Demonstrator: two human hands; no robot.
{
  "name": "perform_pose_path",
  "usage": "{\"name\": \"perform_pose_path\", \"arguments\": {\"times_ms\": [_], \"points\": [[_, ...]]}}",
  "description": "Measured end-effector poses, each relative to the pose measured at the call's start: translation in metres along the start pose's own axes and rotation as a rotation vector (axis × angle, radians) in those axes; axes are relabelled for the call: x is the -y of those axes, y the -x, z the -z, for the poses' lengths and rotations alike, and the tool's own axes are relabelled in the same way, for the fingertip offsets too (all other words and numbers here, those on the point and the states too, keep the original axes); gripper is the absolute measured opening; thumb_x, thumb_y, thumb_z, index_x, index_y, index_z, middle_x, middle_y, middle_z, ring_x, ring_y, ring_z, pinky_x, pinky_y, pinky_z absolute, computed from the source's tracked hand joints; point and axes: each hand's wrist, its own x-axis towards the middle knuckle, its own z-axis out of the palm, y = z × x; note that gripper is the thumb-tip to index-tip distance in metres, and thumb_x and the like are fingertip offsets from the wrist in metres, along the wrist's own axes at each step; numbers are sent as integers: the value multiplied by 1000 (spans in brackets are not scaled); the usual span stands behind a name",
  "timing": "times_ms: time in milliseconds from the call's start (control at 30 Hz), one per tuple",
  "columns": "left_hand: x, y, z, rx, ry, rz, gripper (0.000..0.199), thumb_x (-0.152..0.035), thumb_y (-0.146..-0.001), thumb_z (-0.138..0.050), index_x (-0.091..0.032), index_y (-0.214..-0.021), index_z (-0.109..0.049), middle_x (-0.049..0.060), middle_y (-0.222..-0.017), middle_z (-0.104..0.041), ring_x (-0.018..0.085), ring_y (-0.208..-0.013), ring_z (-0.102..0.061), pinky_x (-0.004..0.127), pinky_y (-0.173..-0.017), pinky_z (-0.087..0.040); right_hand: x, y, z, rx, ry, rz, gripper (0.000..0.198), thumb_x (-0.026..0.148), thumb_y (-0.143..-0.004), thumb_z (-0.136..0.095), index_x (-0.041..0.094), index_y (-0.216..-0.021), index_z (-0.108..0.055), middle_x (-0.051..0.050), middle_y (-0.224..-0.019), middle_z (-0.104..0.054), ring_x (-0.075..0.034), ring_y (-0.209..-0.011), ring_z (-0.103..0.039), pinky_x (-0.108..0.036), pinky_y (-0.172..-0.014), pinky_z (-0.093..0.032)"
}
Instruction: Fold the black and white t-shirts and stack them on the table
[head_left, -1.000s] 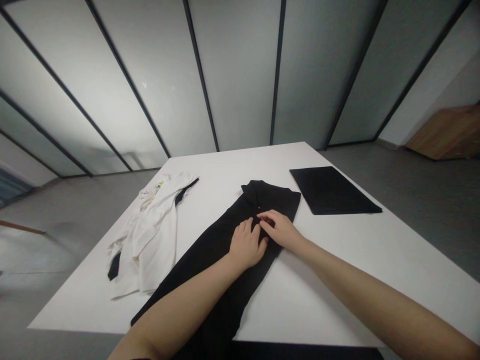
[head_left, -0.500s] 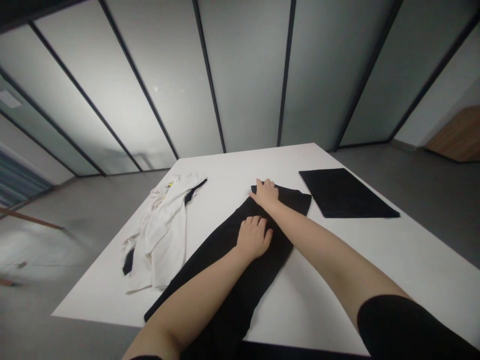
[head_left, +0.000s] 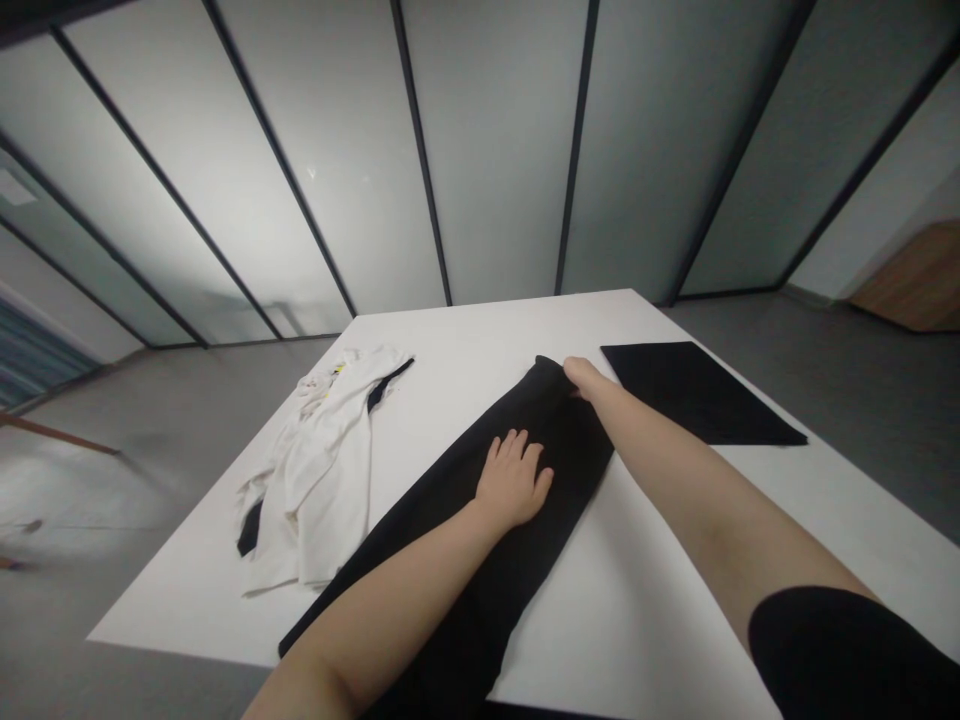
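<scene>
A pair of black trousers [head_left: 450, 485], lying lengthwise, stretches from the table's near edge toward its middle. My left hand [head_left: 514, 480] rests flat on the cloth with its fingers spread. At the far end, my right hand [head_left: 583, 374] grips the edge of the trousers, its fingers partly hidden behind the wrist. That end is drawn up slightly, with a corner standing at its left. Left of the trousers lies a crumpled white garment [head_left: 322, 480] with black parts and a small yellow mark.
A flat, folded black cloth [head_left: 697, 390] lies on the right side of the white table [head_left: 465, 335]. Frosted glass panels [head_left: 502, 150] with dark frames stand behind the table. A wooden piece [head_left: 915, 280] is at the far right on the grey floor.
My right hand has gone from lying on the far end of the trousers to gripping its edge, shifted right. My left hand stays on the cloth, its fingers more spread.
</scene>
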Motion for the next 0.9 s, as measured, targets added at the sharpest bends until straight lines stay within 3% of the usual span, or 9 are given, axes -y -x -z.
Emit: {"name": "perform_pose_path", "arguments": {"times_ms": [100,200,267,433,633,767,833,900], "points": [[0,0,1,7,-6,-4,46,-47,-109,-47,-22,-146,-59,15,-166,-51,32,-158,-41,56,-130,-34,7,-5,-4,35,76,-102,46,56,-98,-68,12,-104,-77,-19,-91,-77,-38,-98,-75,-48,-80,-63],[0,0,1,11,-15,-5,47,-48,-109,-46,-21,-146,-59,15,-166,-51,32,-158,-41,55,-130,-34,18,-10,-11,101,116,-68,34,43,-82,-87,12,-92,-79,-19,-90,-78,-40,-108,-74,-44,-91,-59],[1,0,0,16,-18,-5,48,-48,-109,-46,-20,-146,-58,16,-166,-51,33,-158,-42,55,-130,-34,25,-11,-17,131,83,-38,27,36,-83,-86,12,-93,-80,-17,-91,-80,-37,-104,-76,-41,-91,-58],[2,-1,0,25,-14,-4,48,-48,-109,-47,-20,-147,-58,17,-168,-47,33,-158,-42,56,-129,-34,27,-8,-32,126,-45,4,29,38,-102,-64,17,-117,-76,-13,-104,-82,-25,-89,-78,-37,-83,-61],[1,-1,0,25,3,0,49,-48,-109,-47,-22,-149,-56,16,-169,-47,33,-159,-40,57,-129,-34,18,1,-30,-17,7,90,45,23,-103,-51,15,-145,-61,-17,-138,-73,-26,-118,-72,-41,-103,-56],[0,-1,1,35,13,12,51,-48,-109,-46,-21,-150,-55,16,-170,-45,33,-160,-39,55,-131,-33,26,7,-22,-133,140,267,46,24,-102,-50,15,-146,-62,-18,-156,-59,-33,-146,-50,-49,-125,-35],[-1,-1,0,25,19,44,56,-47,-108,-45,-19,-156,-49,18,-171,-44,33,-161,-37,56,-130,-33,34,14,-25,-170,297,450,43,25,-103,-49,15,-140,-68,-18,-156,-58,-37,-147,-45,-54,-126,-32],[0,-2,-3,1,13,111,65,-48,-108,-44,-14,-163,-40,21,-171,-43,35,-162,-34,58,-130,-32,40,26,-35,-124,443,643,43,26,-104,-46,17,-138,-71,-17,-157,-59,-37,-145,-48,-54,-124,-34]]}}
